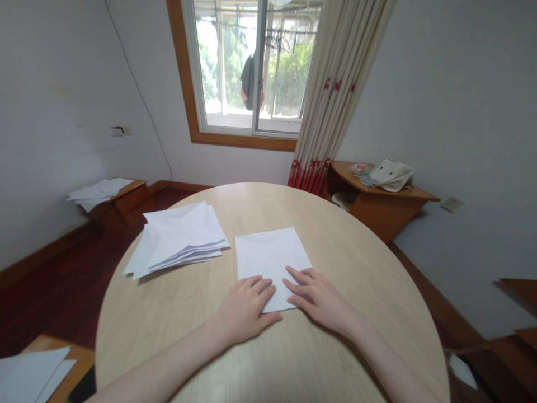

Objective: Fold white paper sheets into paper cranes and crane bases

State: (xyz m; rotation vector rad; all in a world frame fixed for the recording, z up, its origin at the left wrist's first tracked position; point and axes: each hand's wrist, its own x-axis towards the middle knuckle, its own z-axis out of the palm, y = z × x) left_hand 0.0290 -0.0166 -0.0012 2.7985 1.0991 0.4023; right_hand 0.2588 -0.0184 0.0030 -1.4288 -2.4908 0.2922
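Note:
A white sheet of paper, roughly square with faint crease lines, lies flat on the round wooden table in front of me. My left hand rests palm down on its lower left corner, fingers stretched out, thumb on the tabletop. Across from it, my right hand lies over the lower right edge with its fingers spread on the paper. Neither hand grips anything. To the left sits a loose stack of creased white papers, its edges uneven and fanned.
More papers lie on a small wooden cabinet at the far left, and others at the lower left. A corner shelf holding a cloth bag stands at the back right. Behind the table hangs a curtain beside a window.

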